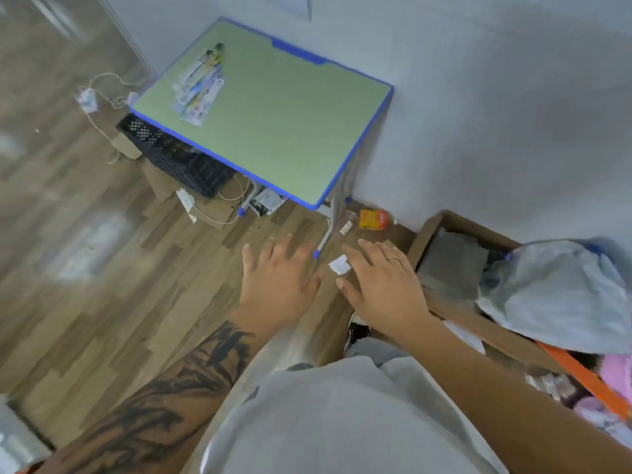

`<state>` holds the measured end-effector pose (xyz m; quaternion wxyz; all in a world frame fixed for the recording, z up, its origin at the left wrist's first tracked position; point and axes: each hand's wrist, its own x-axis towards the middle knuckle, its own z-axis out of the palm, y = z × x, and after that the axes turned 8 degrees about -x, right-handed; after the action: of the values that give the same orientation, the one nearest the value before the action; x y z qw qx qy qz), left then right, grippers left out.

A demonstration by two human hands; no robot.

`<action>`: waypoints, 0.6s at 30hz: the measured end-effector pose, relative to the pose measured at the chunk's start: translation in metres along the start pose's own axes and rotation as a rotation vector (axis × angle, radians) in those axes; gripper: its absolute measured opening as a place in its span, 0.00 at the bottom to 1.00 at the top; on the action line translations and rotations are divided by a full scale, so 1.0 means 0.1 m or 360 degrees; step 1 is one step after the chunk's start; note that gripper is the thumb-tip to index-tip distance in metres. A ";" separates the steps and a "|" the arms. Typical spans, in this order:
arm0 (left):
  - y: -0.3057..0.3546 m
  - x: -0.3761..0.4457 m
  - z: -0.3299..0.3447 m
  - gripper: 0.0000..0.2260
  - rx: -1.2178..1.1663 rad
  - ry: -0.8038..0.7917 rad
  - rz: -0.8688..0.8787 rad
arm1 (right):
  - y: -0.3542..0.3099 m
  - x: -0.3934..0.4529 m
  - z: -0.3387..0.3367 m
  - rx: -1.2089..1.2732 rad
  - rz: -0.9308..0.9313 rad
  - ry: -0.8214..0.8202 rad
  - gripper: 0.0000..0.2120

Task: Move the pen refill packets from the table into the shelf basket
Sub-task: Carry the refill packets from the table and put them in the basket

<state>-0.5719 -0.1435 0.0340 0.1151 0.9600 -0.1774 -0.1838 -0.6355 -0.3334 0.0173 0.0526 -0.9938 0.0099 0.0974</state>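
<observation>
Both hands hang in the air with fingers spread, grasping nothing: left hand [278, 278]; right hand [379, 280]; packets [198, 85] lie apart on the table [290, 131].

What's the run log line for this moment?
left hand: open, empty | right hand: open, empty | pen refill packets: piled on table | basket: not visible

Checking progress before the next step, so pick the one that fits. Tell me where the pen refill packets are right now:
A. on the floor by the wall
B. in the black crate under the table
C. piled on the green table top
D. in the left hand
C: the pen refill packets lie in a pile on the green table, while the left hand and right hand are both open and hold nothing.
</observation>
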 end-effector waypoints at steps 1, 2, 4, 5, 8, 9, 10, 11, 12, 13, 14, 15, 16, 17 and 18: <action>0.00 0.11 -0.06 0.26 -0.0015 0.0020 -0.0042 | 0.04 0.18 -0.04 0.0008 -0.0051 -0.0008 0.27; 0.01 0.21 -0.13 0.26 -0.0032 0.0041 -0.0087 | 0.07 0.36 -0.08 0.0004 -0.0104 -0.0019 0.27; 0.00 0.40 -0.24 0.26 -0.0056 0.0085 -0.0196 | 0.11 0.69 -0.15 0.0008 -0.0204 -0.0022 0.27; -0.01 0.49 -0.29 0.26 -0.0061 0.0111 -0.0248 | 0.12 0.84 -0.18 0.0022 -0.0247 -0.0016 0.27; -0.09 0.73 -0.40 0.27 -0.0095 0.0155 -0.0373 | 0.11 1.25 -0.27 -0.0007 -0.0391 -0.0051 0.27; -0.14 0.80 -0.42 0.27 -0.0100 0.0165 -0.0406 | 0.09 1.37 -0.30 -0.0026 -0.0435 -0.0073 0.27; -0.18 0.87 -0.45 0.27 -0.0098 0.0175 -0.0434 | 0.07 1.49 -0.32 -0.0031 -0.0464 -0.0090 0.27; -0.24 0.95 -0.48 0.27 -0.0101 0.0178 -0.0459 | 0.04 1.62 -0.33 -0.0029 -0.0480 -0.0096 0.27; -0.31 1.04 -0.51 0.27 -0.0108 0.0183 -0.0486 | 0.01 1.74 -0.33 -0.0027 -0.0488 -0.0097 0.28; -0.38 1.14 -0.54 0.27 -0.0119 0.0189 -0.0514 | -0.02 1.87 -0.32 -0.0019 -0.0490 -0.0096 0.28; -0.47 1.24 -0.57 0.26 -0.0132 0.0194 -0.0533 | -0.06 1.99 -0.31 -0.0009 -0.0489 -0.0102 0.29; -0.56 1.35 -0.61 0.26 -0.0151 0.0202 -0.0542 | -0.10 2.11 -0.29 -0.0012 -0.0485 -0.0113 0.29; -0.67 1.47 -0.63 0.26 -0.0177 0.0212 -0.0541 | -0.15 2.24 -0.28 -0.0020 -0.0474 -0.0129 0.30; -0.79 1.59 -0.65 0.26 -0.0203 0.0218 -0.0532 | -0.20 2.37 -0.27 -0.0029 -0.0453 -0.0139 0.30; -0.92 1.73 -0.68 0.25 -0.0219 0.0213 -0.0519 | -0.26 2.51 -0.25 -0.0034 -0.0429 -0.0148 0.30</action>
<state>-0.3675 -0.1150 0.0153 0.1608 0.9759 0.0015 -0.1475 -0.3835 -0.3130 -0.0042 0.0549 -0.9811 -0.1271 0.1355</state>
